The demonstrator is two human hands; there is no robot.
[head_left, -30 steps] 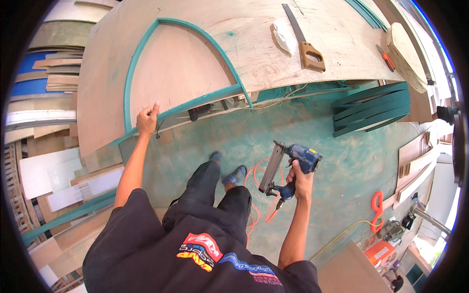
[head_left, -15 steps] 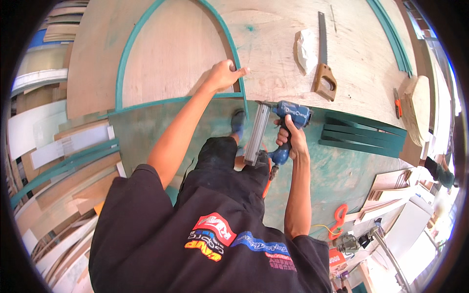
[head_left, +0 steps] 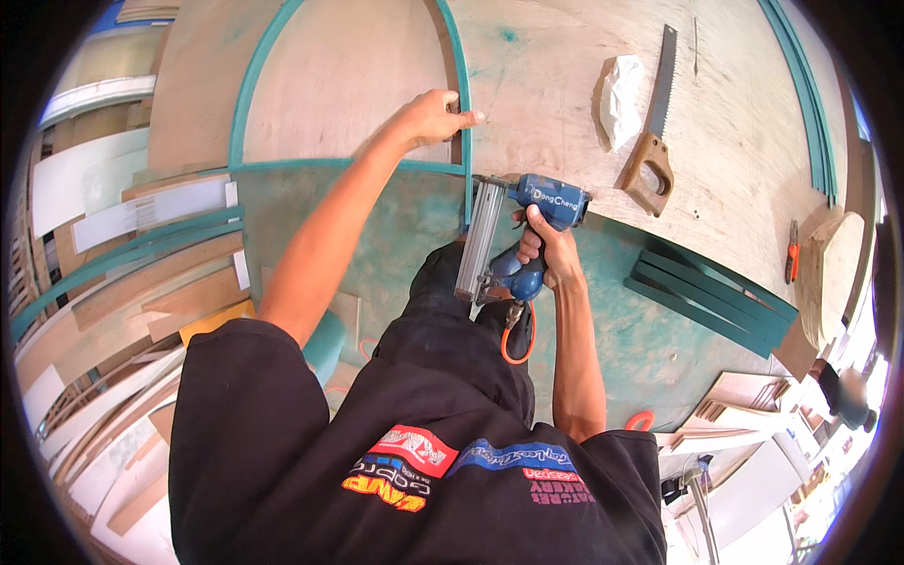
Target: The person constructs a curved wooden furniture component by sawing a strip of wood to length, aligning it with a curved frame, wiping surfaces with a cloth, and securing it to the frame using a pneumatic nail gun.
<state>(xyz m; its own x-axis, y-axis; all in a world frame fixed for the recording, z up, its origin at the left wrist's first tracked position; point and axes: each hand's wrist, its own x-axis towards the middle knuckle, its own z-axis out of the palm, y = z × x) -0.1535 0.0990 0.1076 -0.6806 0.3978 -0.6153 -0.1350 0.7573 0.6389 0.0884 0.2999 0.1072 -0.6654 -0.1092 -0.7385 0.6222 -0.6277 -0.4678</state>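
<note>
A teal arched wooden frame [head_left: 354,166] lies on the plywood worktop with its straight bar along the near edge. My left hand [head_left: 435,121] is closed around the frame's right side, its thumb pointing right. In my right hand [head_left: 551,247] is a blue nail gun [head_left: 556,200], gripped by its handle. Its silver magazine [head_left: 479,240] hangs down toward my legs. The gun's nose is beside the frame's lower right corner; whether they touch, I cannot tell. An orange air hose [head_left: 513,356] runs from the handle's base.
On the worktop [head_left: 541,104], right of the frame, lie a crumpled white wrapper [head_left: 621,102] and a handsaw [head_left: 652,165]. Farther right are orange-handled pliers [head_left: 792,252] and long teal strips [head_left: 812,132]. More teal boards [head_left: 711,297] sit below the edge. Stacked panels [head_left: 104,179] fill the left.
My right hand has brought the nail gun left, closer to the frame's lower right corner. My left hand keeps its hold on the frame. The whole view has shifted slightly.
</note>
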